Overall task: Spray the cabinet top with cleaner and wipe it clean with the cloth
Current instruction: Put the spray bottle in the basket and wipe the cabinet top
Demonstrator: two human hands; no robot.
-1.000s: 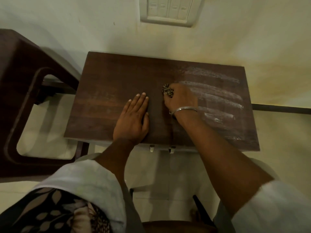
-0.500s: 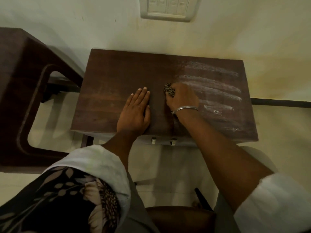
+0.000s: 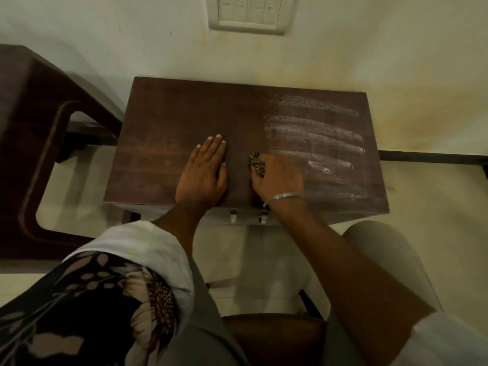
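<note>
The dark brown wooden cabinet top (image 3: pixel 184 114) stands against the wall in front of me. Whitish wet streaks (image 3: pixel 317 136) run across its right half. My right hand (image 3: pixel 280 178) grips a bunched, dark patterned cloth (image 3: pixel 256 164) and presses it on the wood near the middle, at the left end of the streaks. Only a small part of the cloth shows past the fingers. My left hand (image 3: pixel 204 173) lies flat on the top, fingers straight, just left of the cloth. No spray bottle is in view.
A dark wooden chair or stand (image 3: pixel 31 128) is close on the left. A switch plate (image 3: pixel 249 13) is on the wall above. Two metal handles (image 3: pixel 248 216) stick out below the front edge. My knees and a chair seat (image 3: pixel 274 336) are underneath.
My right hand has drawn the cloth toward the front edge of the top. My left hand stays flat in place. The view has shifted slightly.
</note>
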